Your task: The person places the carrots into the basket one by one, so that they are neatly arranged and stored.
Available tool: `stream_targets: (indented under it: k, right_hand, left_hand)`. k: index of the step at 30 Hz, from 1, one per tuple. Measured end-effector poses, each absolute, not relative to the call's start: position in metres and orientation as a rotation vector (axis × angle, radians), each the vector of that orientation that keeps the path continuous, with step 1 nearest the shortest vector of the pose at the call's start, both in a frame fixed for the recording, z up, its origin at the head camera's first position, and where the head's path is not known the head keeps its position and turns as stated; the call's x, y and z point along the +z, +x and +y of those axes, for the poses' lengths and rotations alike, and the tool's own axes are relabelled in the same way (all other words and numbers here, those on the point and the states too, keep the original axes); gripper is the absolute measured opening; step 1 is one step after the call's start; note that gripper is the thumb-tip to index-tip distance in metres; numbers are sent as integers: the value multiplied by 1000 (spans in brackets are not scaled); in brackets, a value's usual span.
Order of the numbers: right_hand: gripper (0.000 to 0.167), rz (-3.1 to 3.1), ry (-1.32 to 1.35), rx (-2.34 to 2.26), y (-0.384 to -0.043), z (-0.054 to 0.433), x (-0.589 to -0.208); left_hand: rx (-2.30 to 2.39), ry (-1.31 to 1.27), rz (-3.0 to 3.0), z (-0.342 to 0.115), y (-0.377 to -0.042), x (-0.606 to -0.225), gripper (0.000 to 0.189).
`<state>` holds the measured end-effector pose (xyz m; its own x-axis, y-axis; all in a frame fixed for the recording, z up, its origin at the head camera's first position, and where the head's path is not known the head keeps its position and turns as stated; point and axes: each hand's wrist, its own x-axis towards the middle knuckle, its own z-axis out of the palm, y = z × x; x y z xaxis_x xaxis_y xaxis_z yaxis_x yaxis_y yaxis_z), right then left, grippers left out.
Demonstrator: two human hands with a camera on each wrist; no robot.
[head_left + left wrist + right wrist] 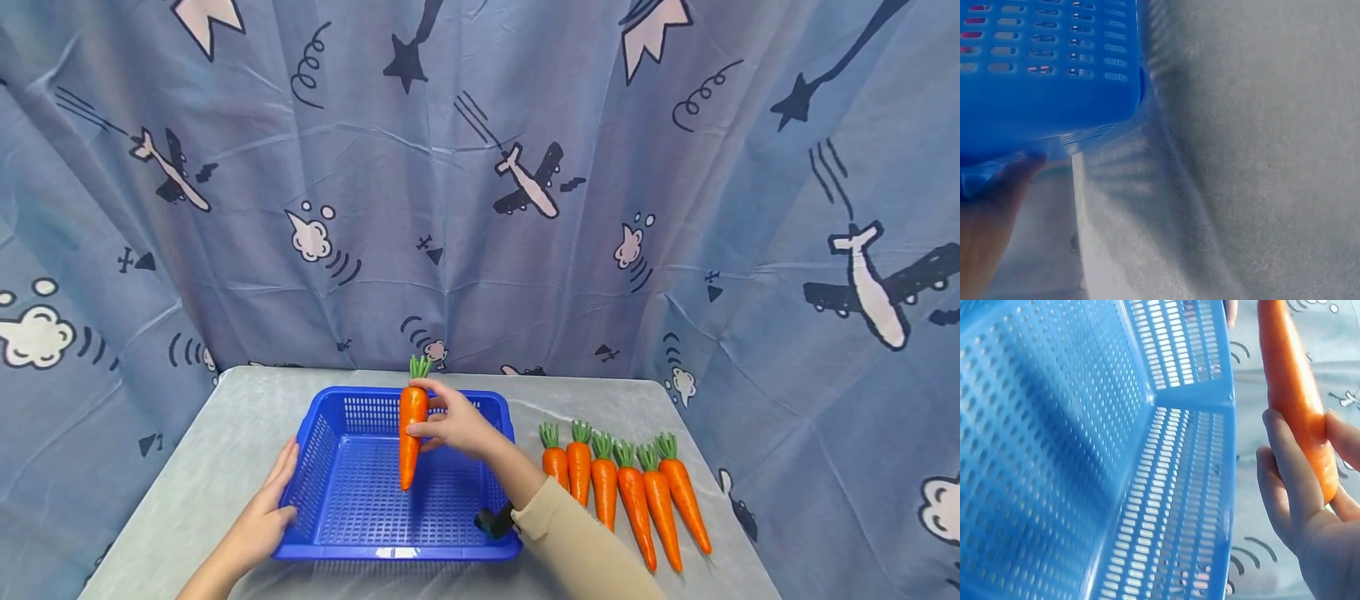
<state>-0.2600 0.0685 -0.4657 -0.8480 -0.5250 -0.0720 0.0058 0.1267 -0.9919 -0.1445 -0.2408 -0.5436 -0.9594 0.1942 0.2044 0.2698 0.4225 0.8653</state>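
Note:
My right hand (457, 421) holds an orange carrot (413, 417) with a green leafy top above the blue plastic basket (397, 552). Fingers and thumb lie on opposite sides of the carrot (1297, 381), its tip pointing down in the head view. The basket's slotted floor shows bare below it. At the basket's left side, my left hand (262, 512) rests against the outer wall with its fingers fairly straight. The left wrist view shows the left thumb (1013, 187) at the edge of the basket (1054, 100); the other fingers are hidden there.
Several carrots (633, 500) lie in a row on the grey-white tabletop (247, 408), right of the basket, green tops toward the back. A blue patterned curtain (450, 208) hangs behind and at both sides. A dark object (495, 522) sits by the right wrist.

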Motion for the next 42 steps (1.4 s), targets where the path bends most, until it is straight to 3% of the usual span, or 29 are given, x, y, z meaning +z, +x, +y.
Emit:
stream_targets:
  k: [32,42]
  right_hand:
    - [60,1904,-495,-1669,-259,-15,-492]
    - [59,1928,-418,-1585,-255,-29,-498]
  left_hand:
    - [-1588,-344,-2636,-248,-140,-541,90]
    - [-1560,-427,-2582,-240,-143,-542,87]
